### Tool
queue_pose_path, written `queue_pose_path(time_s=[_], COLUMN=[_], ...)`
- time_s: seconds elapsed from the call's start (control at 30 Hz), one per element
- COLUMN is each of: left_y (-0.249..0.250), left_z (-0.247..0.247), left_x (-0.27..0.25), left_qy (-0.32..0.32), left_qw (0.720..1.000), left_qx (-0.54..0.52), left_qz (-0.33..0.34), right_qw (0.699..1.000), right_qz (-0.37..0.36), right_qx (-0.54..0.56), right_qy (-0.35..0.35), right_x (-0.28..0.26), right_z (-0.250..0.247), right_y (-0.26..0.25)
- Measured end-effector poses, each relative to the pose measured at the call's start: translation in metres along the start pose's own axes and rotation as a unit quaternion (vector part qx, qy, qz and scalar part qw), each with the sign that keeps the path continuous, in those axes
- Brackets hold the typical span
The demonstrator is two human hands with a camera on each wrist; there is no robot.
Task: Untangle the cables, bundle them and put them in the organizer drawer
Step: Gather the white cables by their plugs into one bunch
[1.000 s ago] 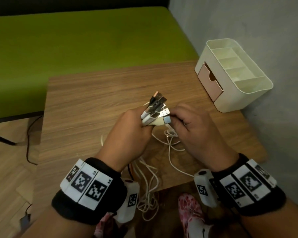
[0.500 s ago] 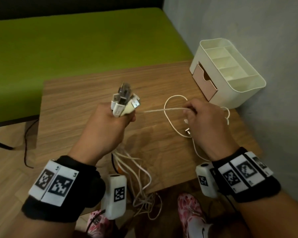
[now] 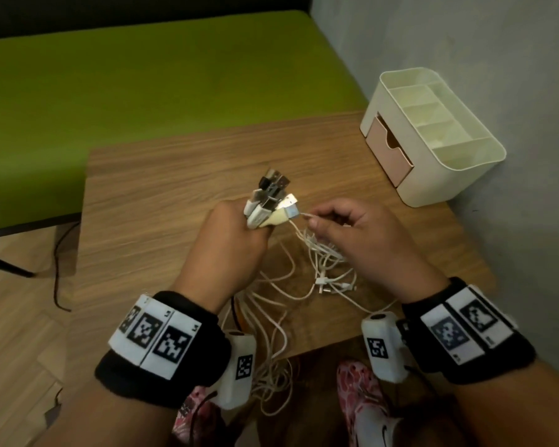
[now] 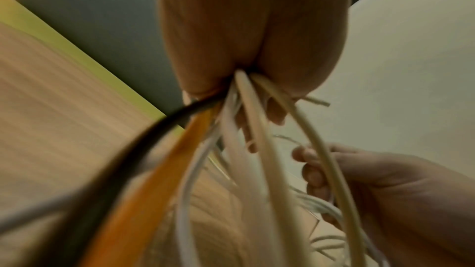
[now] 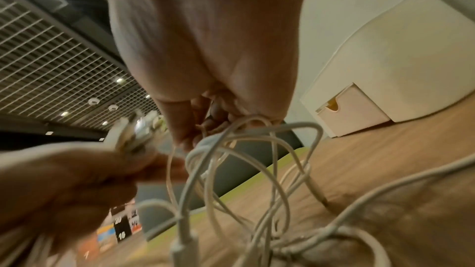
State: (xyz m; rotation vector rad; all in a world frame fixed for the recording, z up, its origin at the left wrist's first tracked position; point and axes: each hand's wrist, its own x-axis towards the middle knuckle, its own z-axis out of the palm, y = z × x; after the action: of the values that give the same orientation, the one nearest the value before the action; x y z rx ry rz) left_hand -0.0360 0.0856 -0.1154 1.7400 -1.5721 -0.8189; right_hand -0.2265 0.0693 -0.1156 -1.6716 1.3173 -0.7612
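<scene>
My left hand [image 3: 231, 243] is fisted round a bunch of cables, their USB plug ends [image 3: 271, 196] sticking up out of it. White, cream, orange and black cords [image 4: 246, 149] hang from under the fist. Just to its right, my right hand [image 3: 346, 233] pinches a thin white cable [image 3: 307, 217] and carries several white loops [image 5: 246, 149] that dangle below it. Loose cable ends [image 3: 328, 283] lie tangled on the wooden table [image 3: 162, 201]. The cream organizer [image 3: 449, 162] stands at the table's back right corner, its pink drawer [image 3: 389, 150] closed.
A green bench [image 3: 142, 79] runs behind the table. A grey wall [image 3: 497, 53] lies right of the organizer. Cable slack [image 3: 271, 375] hangs over the table's near edge. A black cord [image 3: 57, 272] trails on the floor at left.
My right hand, stretched away to the right with a taut white cable half a second ago, has come back beside the left fist, and the cable now hangs in loops.
</scene>
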Motion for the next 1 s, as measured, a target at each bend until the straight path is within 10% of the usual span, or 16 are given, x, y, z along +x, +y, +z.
queue_pose_path(time_s=[0.27, 0.43, 0.53, 0.8, 0.9, 1.0], left_y=[0.004, 0.001, -0.006, 0.004, 0.010, 0.008], left_z=[0.006, -0.028, -0.031, -0.004, -0.002, -0.008], left_x=[-0.002, 0.004, 0.007, 0.000, -0.005, -0.004], left_qy=[-0.078, -0.002, -0.012, -0.100, -0.111, -0.115], left_qw=[0.992, 0.934, 0.933, 0.978, 0.973, 0.963], left_qx=[-0.003, -0.355, -0.359, -0.179, -0.197, -0.237], left_qz=[0.102, 0.041, -0.008, 0.021, 0.042, 0.050], right_qw=[0.942, 0.892, 0.883, 0.965, 0.991, 0.995], right_qz=[-0.182, -0.116, -0.085, -0.201, -0.088, -0.021], right_qx=[-0.268, -0.410, -0.431, -0.123, 0.097, 0.070], right_qy=[0.091, 0.151, 0.163, 0.117, -0.024, -0.069], right_x=[0.002, 0.010, 0.012, 0.004, -0.005, -0.004], right_z=[0.013, 0.001, -0.001, 0.005, 0.016, 0.018], right_y=[0.012, 0.027, 0.036, 0.003, -0.006, 0.002])
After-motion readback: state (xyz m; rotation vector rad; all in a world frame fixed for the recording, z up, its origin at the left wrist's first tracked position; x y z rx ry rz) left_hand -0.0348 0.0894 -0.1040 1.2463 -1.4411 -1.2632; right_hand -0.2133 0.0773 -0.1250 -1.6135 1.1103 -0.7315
